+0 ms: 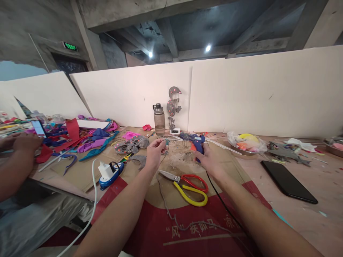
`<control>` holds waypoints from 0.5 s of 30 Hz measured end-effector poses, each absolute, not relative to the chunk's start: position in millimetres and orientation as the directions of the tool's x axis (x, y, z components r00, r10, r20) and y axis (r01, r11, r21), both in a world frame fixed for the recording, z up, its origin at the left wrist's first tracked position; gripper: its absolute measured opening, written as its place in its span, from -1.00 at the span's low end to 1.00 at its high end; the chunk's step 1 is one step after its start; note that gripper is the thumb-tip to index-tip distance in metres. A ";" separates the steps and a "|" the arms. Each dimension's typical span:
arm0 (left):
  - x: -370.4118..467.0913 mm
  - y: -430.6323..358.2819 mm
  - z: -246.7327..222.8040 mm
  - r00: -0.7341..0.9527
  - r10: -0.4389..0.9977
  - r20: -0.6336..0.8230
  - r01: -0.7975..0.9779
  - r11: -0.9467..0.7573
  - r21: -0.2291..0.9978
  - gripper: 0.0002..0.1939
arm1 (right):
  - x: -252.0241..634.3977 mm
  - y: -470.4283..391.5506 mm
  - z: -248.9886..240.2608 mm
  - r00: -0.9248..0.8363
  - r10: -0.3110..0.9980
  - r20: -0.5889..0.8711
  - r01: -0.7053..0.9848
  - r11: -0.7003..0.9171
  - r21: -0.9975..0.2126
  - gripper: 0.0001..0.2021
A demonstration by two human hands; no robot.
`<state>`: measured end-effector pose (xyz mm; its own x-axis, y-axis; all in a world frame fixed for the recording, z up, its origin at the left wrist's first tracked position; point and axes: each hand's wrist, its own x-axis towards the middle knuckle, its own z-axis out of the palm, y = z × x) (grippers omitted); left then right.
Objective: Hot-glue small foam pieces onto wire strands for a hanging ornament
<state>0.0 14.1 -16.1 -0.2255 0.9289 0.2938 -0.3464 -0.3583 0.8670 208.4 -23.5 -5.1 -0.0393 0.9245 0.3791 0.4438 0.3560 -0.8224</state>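
1. Left hand: fingertips pinched together on a small grey-green piece, above the worktable.
2. Right hand: fingers wrapped around a blue glue gun, beside that piece.
3. Nearer, between the forearms: red-and-yellow-handled scissors.
4. Beyond: water bottle.

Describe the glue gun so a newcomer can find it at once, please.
Find the white boards behind the table. In front of them, the right hand holds the glue gun. Unlike the red and yellow scissors below, it is blue with an orange trigger.
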 end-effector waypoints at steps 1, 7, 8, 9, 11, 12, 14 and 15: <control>0.4 13.1 -15.7 -0.231 0.931 0.283 -0.350 -0.351 0.868 -0.72 | 203.8 -28.4 -2.3 -0.030 0.927 0.374 0.350 0.360 -0.865 -0.77; 1.2 5.4 -11.1 -0.227 0.959 0.170 -0.412 -0.253 0.876 -0.64 | 186.4 -50.8 9.7 -0.013 0.937 0.349 -0.072 0.347 -0.935 -0.55; 1.6 4.2 -10.4 -0.201 0.968 0.154 -0.438 -0.229 0.869 -0.62 | 185.2 -51.9 9.7 -0.024 0.932 0.362 -0.091 0.359 -0.929 -0.55; 2.1 3.2 -9.9 -0.172 0.975 0.142 -0.463 -0.207 0.862 -0.59 | 184.4 -52.4 9.1 -0.032 0.926 0.377 -0.094 0.373 -0.923 -0.56; 3.6 2.0 -9.8 -0.139 0.981 0.139 -0.488 -0.190 0.852 -0.56 | 183.5 -51.9 6.5 -0.041 0.914 0.404 -0.057 0.401 -0.914 -0.57; 4.4 1.9 -10.2 -0.138 0.979 0.149 -0.488 -0.198 0.850 -0.56 | 183.4 -51.4 4.6 -0.043 0.909 0.414 -0.024 0.414 -0.910 -0.56; 5.7 2.3 -11.3 -0.153 0.971 0.181 -0.484 -0.233 0.844 -0.58 | 184.1 -50.5 0.3 -0.036 0.903 0.428 0.072 0.429 -0.900 -0.57; 6.0 2.6 -11.8 -0.160 0.968 0.194 -0.482 -0.249 0.840 -0.59 | 184.7 -50.4 -1.8 -0.024 0.900 0.436 0.133 0.435 -0.890 -0.58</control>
<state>6.0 2.6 -11.8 -0.1604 0.9677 0.1944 -0.4824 -0.2487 0.8399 184.7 -50.4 -1.8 -0.0242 0.8996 0.4361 0.1327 0.4352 -0.8905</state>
